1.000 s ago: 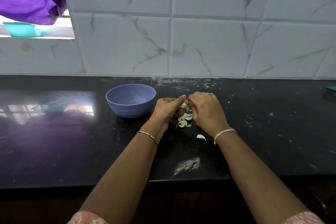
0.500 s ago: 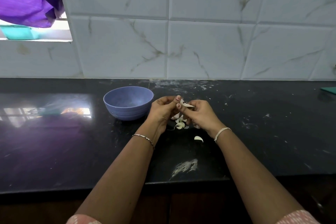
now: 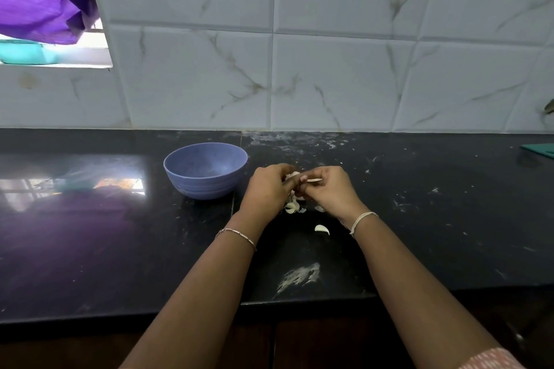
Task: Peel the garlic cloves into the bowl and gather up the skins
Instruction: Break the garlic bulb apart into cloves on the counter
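A blue-violet bowl (image 3: 205, 169) stands on the black counter, just left of my hands. My left hand (image 3: 266, 190) and my right hand (image 3: 328, 190) meet above the counter and pinch one garlic clove (image 3: 295, 174) between their fingertips. A strip of pale skin (image 3: 314, 180) sticks out from my right fingers. Below the hands lies a small heap of skins and cloves (image 3: 292, 207), partly hidden by them. One loose clove (image 3: 322, 229) lies nearer to me on the counter.
The black counter (image 3: 120, 249) has a white powdery smear (image 3: 298, 275) near its front edge (image 3: 299, 301). A tiled wall rises behind. A green object (image 3: 539, 149) sits at the far right; a window ledge with a teal tub (image 3: 27, 52) is upper left.
My hands rose a little off the heap; the right hand turned and drew a strip of skin out to the right from the clove.
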